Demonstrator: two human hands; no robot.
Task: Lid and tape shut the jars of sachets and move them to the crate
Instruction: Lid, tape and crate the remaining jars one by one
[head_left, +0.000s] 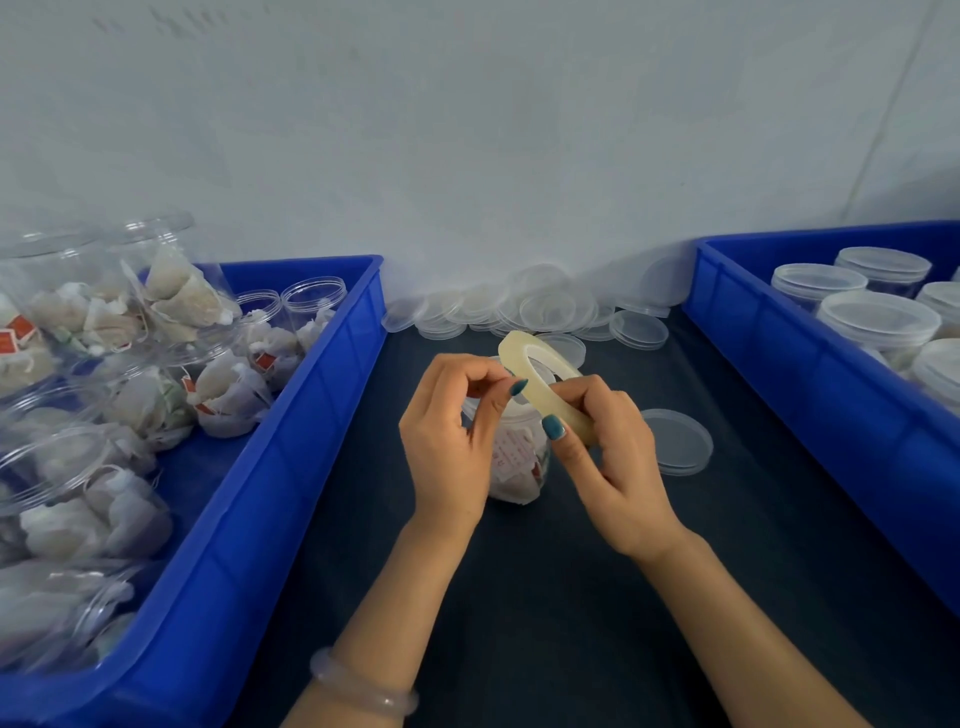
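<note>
- Jar of sachets (517, 467) stands upright on the dark table (519, 597), between and behind both hands; the red print on its sachet tags is too small to read
- Tape roll (540, 387) tilts above the jar, its long side running upper left to lower right
- Right hand (618, 467) grips the roll; left hand (452, 441) pinches at its rim
- Left crate (291, 467) holds open jars (311, 296) of sachets; right crate (769, 353) holds lidded jars (878, 317)
- Loose lids (519, 312) lie by the wall
</note>
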